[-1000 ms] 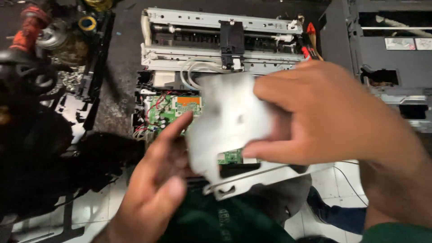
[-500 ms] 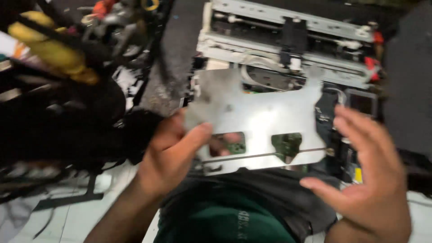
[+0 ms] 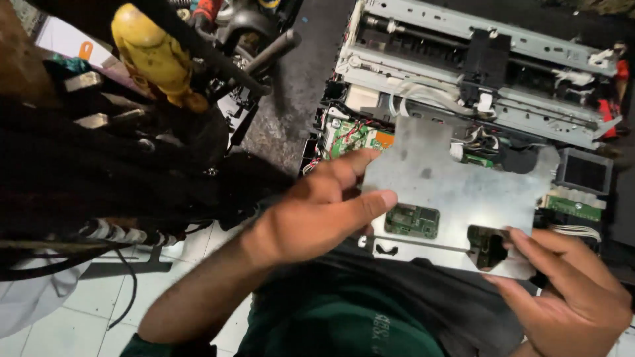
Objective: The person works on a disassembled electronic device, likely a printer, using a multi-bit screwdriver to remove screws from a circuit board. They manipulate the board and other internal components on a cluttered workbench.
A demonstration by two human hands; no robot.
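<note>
The person is holding a flat grey metal plate (image 3: pixel 450 192) over the opened printer chassis (image 3: pixel 476 73), just in front of its carriage rail. The left hand (image 3: pixel 317 211) is pinching the plate's left edge, thumb on top and fingers curled beneath. The right hand (image 3: pixel 569 291) is gripping the near right corner with its fingertips. A green circuit board (image 3: pixel 354 135) is showing at the plate's far left corner.

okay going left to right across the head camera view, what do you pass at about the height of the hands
Dark heap of tools and cables → left hand → grey metal plate held by both hands → right hand, at the plate's lower right corner.
</note>
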